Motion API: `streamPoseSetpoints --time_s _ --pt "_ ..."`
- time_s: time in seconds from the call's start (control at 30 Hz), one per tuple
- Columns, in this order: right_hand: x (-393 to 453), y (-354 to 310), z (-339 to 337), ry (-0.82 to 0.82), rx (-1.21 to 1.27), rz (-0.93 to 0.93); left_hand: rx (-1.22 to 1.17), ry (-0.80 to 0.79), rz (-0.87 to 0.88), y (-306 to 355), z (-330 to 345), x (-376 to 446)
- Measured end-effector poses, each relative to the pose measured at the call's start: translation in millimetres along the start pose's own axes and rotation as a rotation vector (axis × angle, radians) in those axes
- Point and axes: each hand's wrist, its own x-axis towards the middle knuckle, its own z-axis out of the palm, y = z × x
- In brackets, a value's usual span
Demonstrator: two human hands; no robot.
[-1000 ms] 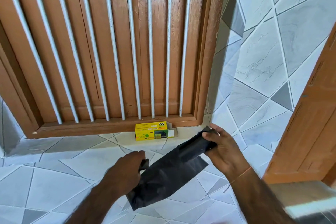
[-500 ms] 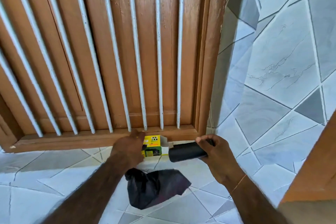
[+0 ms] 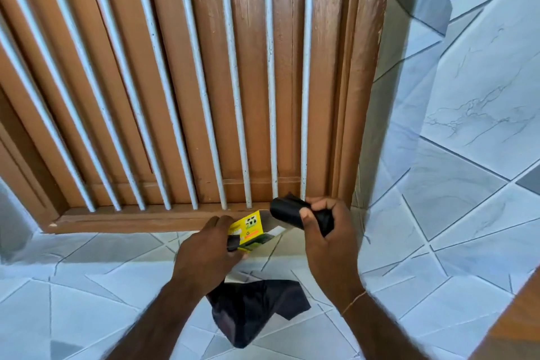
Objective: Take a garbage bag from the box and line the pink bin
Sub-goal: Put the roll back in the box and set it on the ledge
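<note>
My left hand (image 3: pixel 209 251) grips the small yellow garbage bag box (image 3: pixel 248 229), lifted and tilted with its open end toward the right. A loose black garbage bag (image 3: pixel 251 310) hangs below that hand, pinned under its fingers. My right hand (image 3: pixel 327 240) holds a black roll of bags (image 3: pixel 287 212) just right of the box's open end, close to it. The pink bin is not in view.
A brown wooden frame (image 3: pixel 163 218) with several white vertical bars (image 3: pixel 270 96) rises straight ahead. Grey-white tiles (image 3: pixel 467 199) cover the ledge below and the wall at right. A brown wooden edge (image 3: pixel 514 330) shows at the bottom right.
The bag was torn from the roll. My left hand went to the box and lifted it, keeping the loose bag. My right hand brought the roll to the box's open end.
</note>
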Motion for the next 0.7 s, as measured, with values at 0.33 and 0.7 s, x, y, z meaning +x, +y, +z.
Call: streamPoseSetpoints --time_s 0.33,0.7 --pt "-84 -55 -11 -0.053 -0.063 -0.212 -0.127 0.032 -0.007 -27 -37 -54" --pt "-93 -105 -57 -0.421 0.087 -0.078 -0.197 0.001 0.098 -27 -59 -105"
